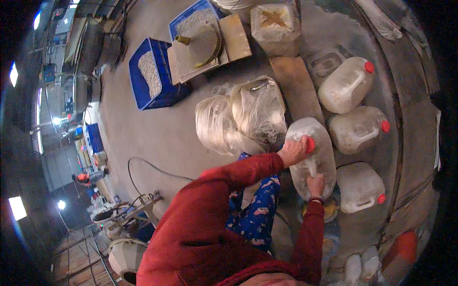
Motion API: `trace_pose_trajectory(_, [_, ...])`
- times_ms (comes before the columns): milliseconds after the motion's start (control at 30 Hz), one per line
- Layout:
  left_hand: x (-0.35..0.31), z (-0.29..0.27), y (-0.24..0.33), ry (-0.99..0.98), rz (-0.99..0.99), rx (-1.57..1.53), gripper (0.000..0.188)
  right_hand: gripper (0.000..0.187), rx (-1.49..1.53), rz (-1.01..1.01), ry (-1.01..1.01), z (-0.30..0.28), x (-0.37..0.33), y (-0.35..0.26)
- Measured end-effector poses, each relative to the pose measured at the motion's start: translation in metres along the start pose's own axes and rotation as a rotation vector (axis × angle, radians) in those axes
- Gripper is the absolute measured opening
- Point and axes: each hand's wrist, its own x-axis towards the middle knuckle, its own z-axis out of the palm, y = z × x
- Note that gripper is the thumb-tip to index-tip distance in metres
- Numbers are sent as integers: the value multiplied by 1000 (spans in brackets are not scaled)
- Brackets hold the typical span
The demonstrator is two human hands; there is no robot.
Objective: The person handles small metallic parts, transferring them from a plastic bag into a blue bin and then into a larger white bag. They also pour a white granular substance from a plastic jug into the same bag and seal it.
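A cloudy plastic jerrycan with a moulded handle is in front of me, partly over a tub with something yellow in it. My left hand is closed around its red screw cap; the fingertips are partly hidden. Lower down, my right hand is wrapped round the jerrycan's handle. Three similar jerrycans with red caps lie to the right: a far one, a middle one and a near one.
Plastic-wrapped bundles lie left of the jerrycan, near a brown board. Blue crates of pale pellets stand farther off beside a round disc. A dark cable crosses the floor. Another person is far left.
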Motion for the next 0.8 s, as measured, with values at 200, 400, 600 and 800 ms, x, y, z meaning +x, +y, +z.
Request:
trace_pose_trajectory(200, [-12,4,5,480,214,501,25,37,37,-75,-75,10,0,6])
trace_pose_trajectory(400, [35,12,4,-47,443,498,21,46,17,-133,81,16,6,15])
trace_pose_trajectory(600, [39,39,6,169,175,476,19,44,-47,-79,17,13,2,12])
trace_pose_trajectory(800, [40,39,-4,-95,152,-87,40,41,-54,-190,129,20,0,17])
